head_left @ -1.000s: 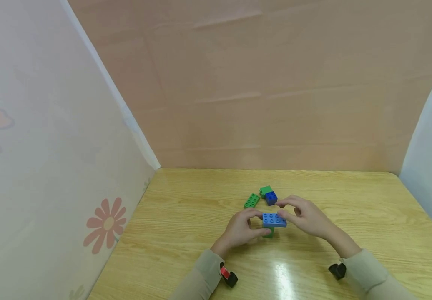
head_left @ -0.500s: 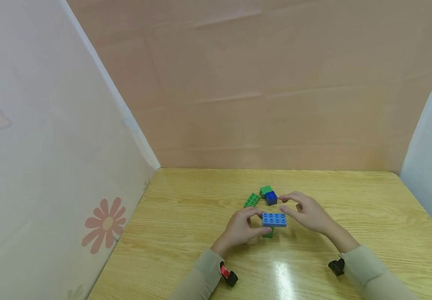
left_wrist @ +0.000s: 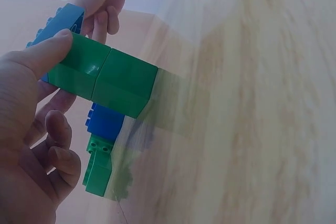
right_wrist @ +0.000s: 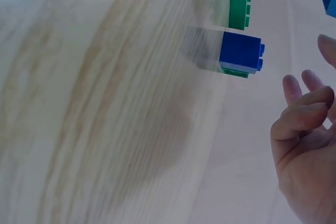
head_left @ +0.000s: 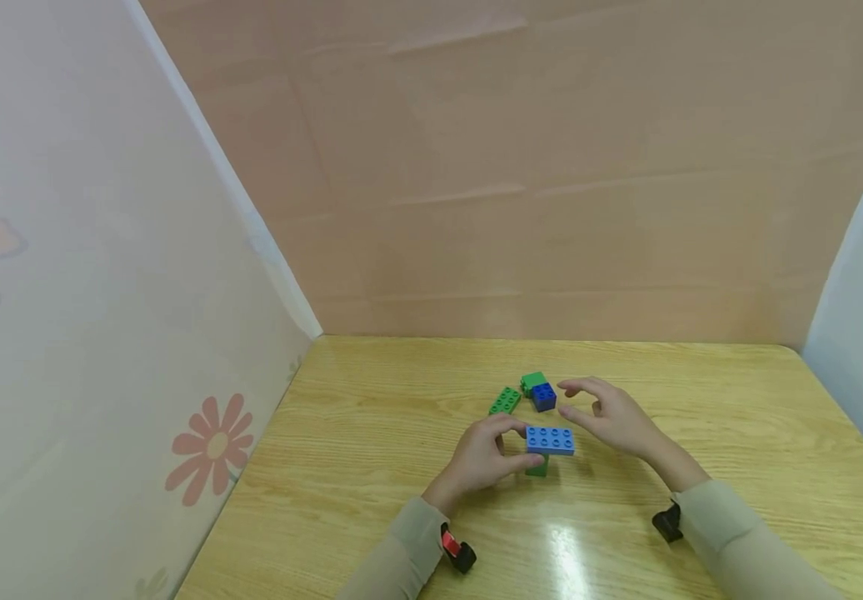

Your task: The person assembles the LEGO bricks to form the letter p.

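My left hand point(head_left: 480, 457) holds a small stack between thumb and fingers. Its top is a light blue eight-stud brick point(head_left: 550, 440), overhanging to the right. Below it are two green bricks point(left_wrist: 102, 69), one on the other, with my thumb across the upper one in the left wrist view. The stack seems to stand on the table. My right hand point(head_left: 615, 419) hovers to the right with relaxed, slightly bent fingers and holds nothing. Just left of its fingertips sits a dark blue brick point(head_left: 544, 397), also seen in the right wrist view point(right_wrist: 240, 51).
Touching the dark blue brick from behind is a green piece point(head_left: 532, 382). A flat green eight-stud brick point(head_left: 505, 401) lies to their left, beyond my left hand. The wooden table point(head_left: 371, 400) ends at a tan back sheet point(head_left: 476, 250), with pale sheets at both sides.
My right hand has let go of the light blue brick's right end and drawn back, away from me, beside the dark blue brick. The left hand keeps its grip in place.
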`<state>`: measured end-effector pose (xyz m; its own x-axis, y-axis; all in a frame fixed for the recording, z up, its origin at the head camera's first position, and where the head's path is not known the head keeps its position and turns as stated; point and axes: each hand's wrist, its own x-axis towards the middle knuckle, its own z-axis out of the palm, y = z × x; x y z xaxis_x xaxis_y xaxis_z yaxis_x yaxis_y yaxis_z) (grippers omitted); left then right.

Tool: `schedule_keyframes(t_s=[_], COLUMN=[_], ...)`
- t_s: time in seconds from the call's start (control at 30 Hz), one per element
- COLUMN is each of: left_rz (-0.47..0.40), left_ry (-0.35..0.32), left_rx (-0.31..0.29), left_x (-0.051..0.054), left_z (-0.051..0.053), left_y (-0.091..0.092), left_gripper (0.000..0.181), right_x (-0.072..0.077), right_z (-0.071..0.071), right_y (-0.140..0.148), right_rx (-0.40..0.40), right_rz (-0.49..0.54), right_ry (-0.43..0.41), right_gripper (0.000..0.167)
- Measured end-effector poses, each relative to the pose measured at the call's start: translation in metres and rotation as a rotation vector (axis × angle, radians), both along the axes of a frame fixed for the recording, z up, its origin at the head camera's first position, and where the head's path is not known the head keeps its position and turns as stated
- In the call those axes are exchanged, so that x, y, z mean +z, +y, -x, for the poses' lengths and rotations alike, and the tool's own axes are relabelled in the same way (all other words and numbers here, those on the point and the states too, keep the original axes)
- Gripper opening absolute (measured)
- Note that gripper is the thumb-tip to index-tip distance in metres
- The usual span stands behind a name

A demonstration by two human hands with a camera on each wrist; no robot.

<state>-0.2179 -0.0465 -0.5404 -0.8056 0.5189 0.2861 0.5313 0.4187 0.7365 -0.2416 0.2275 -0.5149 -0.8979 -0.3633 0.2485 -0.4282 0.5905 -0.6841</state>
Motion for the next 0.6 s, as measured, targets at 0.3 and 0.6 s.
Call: schedule_keyframes(t_s=[0.3,0.6], left_rz=[-0.003,-0.007], left_ry=[-0.003,-0.011], left_rx=[0.000,0.002], left_x=[-0.003,-0.002], left_z=[0.002,0.001], left_y=[0.000,0.000], left_gripper=[0.034,0.033], right_x=[-0.004,-0.014], right_z=[0.009,0.022], right_y=[-0.003,-0.006], right_rx=[-0.015,-0.030], right_rz=[-0.044,-0.087], right_ry=[-0.017,-0.082], right_gripper=[0.058,0.065])
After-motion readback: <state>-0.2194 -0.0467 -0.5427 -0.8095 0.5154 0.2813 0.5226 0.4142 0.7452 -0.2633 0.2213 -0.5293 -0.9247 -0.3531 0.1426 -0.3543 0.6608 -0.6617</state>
